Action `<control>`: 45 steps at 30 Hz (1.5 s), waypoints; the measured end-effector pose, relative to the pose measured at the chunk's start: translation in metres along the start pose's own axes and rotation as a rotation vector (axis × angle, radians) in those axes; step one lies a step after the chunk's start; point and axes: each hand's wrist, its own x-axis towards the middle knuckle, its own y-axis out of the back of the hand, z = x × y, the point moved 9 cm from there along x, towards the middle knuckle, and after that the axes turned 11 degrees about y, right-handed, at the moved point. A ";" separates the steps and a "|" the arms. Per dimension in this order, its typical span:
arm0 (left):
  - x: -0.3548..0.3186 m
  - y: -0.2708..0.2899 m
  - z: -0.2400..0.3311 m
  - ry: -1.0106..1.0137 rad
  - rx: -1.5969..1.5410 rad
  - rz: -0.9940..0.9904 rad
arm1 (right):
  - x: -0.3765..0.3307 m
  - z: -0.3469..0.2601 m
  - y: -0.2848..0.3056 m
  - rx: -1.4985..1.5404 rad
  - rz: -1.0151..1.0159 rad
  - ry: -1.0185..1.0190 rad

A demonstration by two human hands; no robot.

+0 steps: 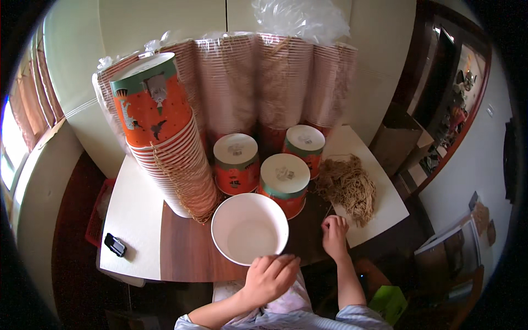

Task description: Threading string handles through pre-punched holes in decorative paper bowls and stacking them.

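A white-lined paper bucket [250, 217] stands mouth up near the front edge of the table. My left hand [270, 278] is closed at its near rim, fingers curled and pointing right; the thumb is hidden. To the right of the bucket, my right hand [334, 236] is closed, its fingertips drawn together beside a heap of tan twine [352, 190]. Whatever lies in those fingers is too small to make out. Behind the bucket, three orange and green paper buckets, one at the front [284, 176], another at the left [236, 159] and one farther back [304, 144], stand upside down.
A tall leaning stack of orange buckets [170, 148] rises at the left, tan twine hanging along its side. Several plastic-wrapped bucket stacks [226, 82] line the back. A small black object [115, 245] lies on the white left part of the table [132, 220]. Cardboard boxes [393, 137] stand beyond the right side.
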 end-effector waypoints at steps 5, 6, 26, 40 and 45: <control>-0.028 -0.037 -0.021 0.255 -0.522 -0.314 | 0.007 -0.056 0.033 0.207 0.156 0.107; -0.028 -0.036 -0.022 0.255 -0.524 -0.314 | 0.006 -0.069 0.034 0.263 0.138 0.131; -0.082 -0.033 -0.085 0.904 -0.974 -0.325 | -0.018 -0.118 0.012 1.348 0.167 -0.234; 0.034 0.073 -0.102 0.159 0.089 -0.131 | 0.098 -0.219 -0.011 0.809 -0.228 0.429; 0.032 0.072 -0.144 0.289 0.192 -0.093 | 0.126 -0.220 -0.040 0.814 -0.307 0.449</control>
